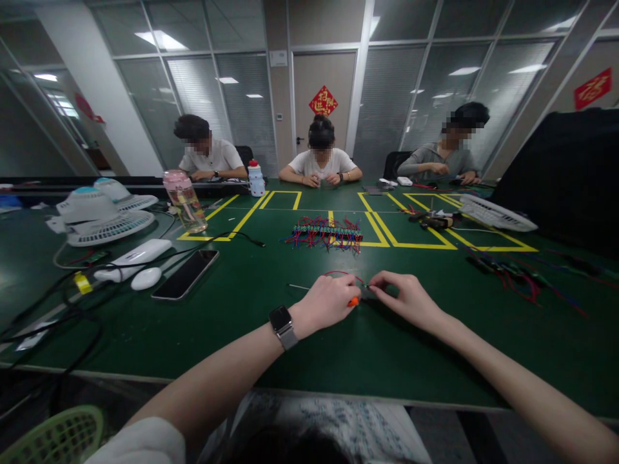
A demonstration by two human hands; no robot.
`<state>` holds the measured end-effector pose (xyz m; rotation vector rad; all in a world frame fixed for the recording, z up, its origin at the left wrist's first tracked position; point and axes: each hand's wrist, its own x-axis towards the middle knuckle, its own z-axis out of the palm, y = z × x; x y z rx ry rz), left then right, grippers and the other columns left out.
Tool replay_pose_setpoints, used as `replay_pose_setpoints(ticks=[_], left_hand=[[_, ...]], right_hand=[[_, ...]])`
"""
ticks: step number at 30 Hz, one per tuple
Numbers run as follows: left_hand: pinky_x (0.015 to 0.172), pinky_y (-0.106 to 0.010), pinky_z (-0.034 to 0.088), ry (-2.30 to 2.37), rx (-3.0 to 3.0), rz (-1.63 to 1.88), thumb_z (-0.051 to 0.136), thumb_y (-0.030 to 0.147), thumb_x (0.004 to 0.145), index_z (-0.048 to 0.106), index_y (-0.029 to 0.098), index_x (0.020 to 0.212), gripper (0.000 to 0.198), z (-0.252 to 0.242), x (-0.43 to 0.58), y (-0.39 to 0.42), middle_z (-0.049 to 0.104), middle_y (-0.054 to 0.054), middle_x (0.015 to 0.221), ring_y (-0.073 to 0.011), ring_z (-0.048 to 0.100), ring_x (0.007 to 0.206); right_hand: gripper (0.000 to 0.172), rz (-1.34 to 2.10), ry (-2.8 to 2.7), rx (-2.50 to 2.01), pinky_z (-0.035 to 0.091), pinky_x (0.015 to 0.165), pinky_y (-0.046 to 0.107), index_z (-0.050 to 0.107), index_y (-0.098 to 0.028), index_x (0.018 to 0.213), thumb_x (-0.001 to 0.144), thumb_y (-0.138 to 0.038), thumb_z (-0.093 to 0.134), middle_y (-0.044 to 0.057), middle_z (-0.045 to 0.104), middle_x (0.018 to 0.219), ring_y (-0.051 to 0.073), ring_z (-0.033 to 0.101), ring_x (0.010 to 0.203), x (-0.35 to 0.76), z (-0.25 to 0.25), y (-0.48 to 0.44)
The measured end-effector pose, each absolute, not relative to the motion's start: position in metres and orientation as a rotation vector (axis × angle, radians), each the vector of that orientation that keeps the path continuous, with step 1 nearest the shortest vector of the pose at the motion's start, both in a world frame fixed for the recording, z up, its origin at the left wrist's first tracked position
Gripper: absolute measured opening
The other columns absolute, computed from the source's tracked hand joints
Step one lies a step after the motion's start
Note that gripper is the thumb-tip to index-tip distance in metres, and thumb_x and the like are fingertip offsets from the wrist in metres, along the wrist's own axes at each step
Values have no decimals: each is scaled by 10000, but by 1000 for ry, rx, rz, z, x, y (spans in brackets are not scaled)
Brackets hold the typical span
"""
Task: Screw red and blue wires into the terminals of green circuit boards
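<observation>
My left hand (331, 300), wearing a watch (281, 320) on the wrist, is closed around a screwdriver. Its orange handle (354, 301) shows under the fingers, and the thin metal shaft (296, 286) sticks out to the left. A red wire (341, 274) arcs over the left fingers toward the right fingertips. With thumb and fingers pinched, my right hand (405, 296) holds a small dark part (366, 286) at the wire's end; its details are too small to make out. Beyond my hands lies a row of small green circuit boards (329, 233) with red and blue wires.
Left on the green table (271, 354) are a phone (186, 274), a white mouse (146, 278), cables, a pink-lidded bottle (186, 203) and white fans (109, 219). More wired boards (507, 269) and a white fan (498, 212) lie right. Three people sit opposite.
</observation>
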<state>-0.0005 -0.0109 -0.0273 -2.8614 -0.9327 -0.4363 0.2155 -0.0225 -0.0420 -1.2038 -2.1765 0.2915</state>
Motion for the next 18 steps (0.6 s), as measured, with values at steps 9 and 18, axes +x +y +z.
replay_pose_setpoints(ticks=[9, 18], left_hand=[[609, -262, 487, -1022, -2843, -433, 551, 301, 920, 666, 223, 1016, 168, -35, 3, -9, 636, -32, 999, -168, 653, 724], [572, -285, 488, -1012, -2782, -417, 530, 289, 923, 657, 201, 986, 166, -37, 7, -19, 629, -41, 1013, -179, 649, 699]], right_hand=[[185, 249, -2029, -1284, 516, 649, 311, 648, -197, 813, 864, -330, 530, 51, 716, 742, 207, 667, 684, 221, -38, -19], [183, 409, -2051, -1247, 510, 671, 303, 663, -184, 806, 859, -313, 544, 42, 712, 765, 197, 663, 704, 212, -40, -22]])
